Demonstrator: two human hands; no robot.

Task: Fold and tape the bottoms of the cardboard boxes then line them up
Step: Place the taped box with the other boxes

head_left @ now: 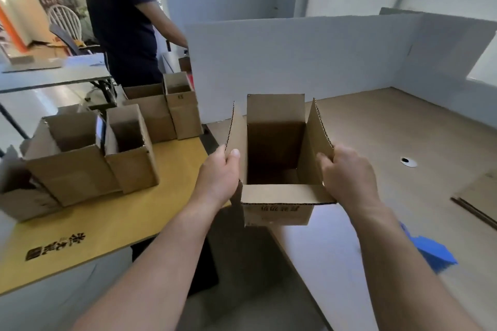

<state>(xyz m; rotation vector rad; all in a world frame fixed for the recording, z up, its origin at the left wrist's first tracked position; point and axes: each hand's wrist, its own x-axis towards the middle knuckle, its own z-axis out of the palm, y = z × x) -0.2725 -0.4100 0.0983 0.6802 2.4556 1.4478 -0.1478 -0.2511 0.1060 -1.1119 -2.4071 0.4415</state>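
Observation:
I hold an open cardboard box in the air over the gap between two tables, its opening facing up and its top flaps standing. My left hand grips the left flap, thumb inside. My right hand grips the right flap. Several other open boxes stand in a row on the yellow table at the left: a wide one, a narrower one, and two taller ones behind them.
A brown table lies to the right, walled by white boards. On it lie flat cardboard sheets, a blue object and a small white disc. A person in dark clothes stands behind the boxes.

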